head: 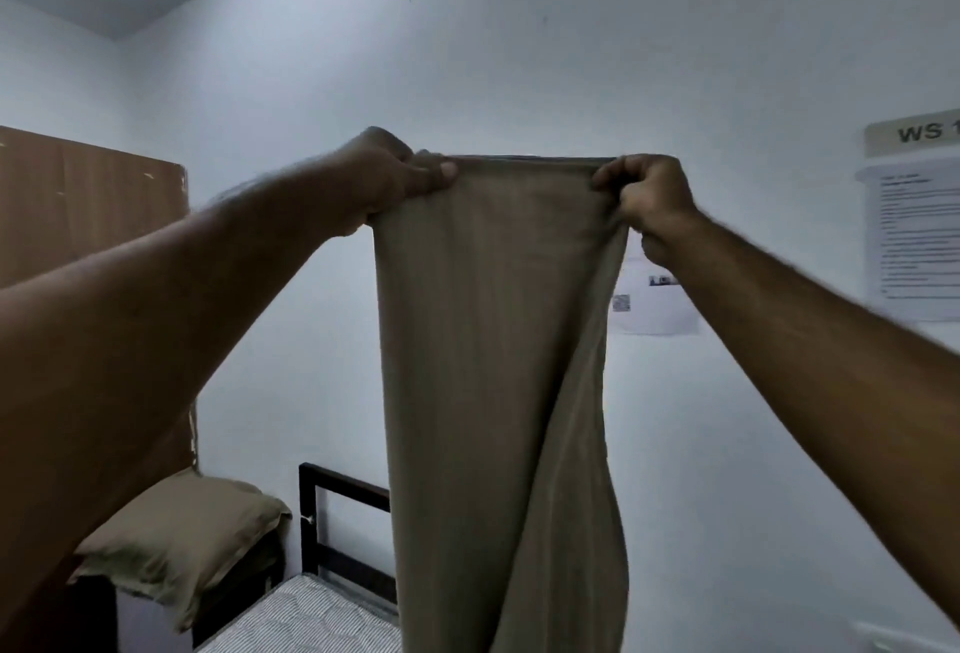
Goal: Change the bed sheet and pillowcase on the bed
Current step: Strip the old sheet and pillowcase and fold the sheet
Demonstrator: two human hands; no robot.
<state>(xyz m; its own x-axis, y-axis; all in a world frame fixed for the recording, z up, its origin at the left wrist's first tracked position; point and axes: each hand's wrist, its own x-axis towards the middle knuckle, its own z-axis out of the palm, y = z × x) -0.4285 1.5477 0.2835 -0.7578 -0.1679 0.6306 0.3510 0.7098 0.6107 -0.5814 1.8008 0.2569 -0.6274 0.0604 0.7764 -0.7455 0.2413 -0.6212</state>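
Head view, cloth: we hold a beige cloth (498, 366) up in front of the white wall (519, 55), at the middle of the scene. We cannot tell if it is the bed sheet or a pillowcase. Its top edge is pulled straight between our two hands, and the rest hangs down in long folds to the bottom edge of the view.
Head view, left hand: our left hand (400, 174) grips the top left corner of the cloth. The fingers are curled around the edge and the thumb lies on the front of the fabric.
Head view, right hand: our right hand (649, 195) grips the top right corner. The fingers are closed tightly into the fabric, which bunches under them.
Head view, bed: low in the scene, behind the cloth, we see a bare mattress (306, 616) with a grey quilted pattern. At its far end stands a dark metal bed frame (337, 522).
Head view, pillow: a pillow (182, 538) in a beige case lies on a dark stand, left of the mattress and near the frame.
Head view, left side: a brown wooden board (88, 195) stands against the wall on the far left.
Head view, right side: printed papers (914, 237) and a sign (914, 133) that reads "WS" hang on the wall at the right. One more sheet of paper (654, 304) hangs lower, just right of the cloth.
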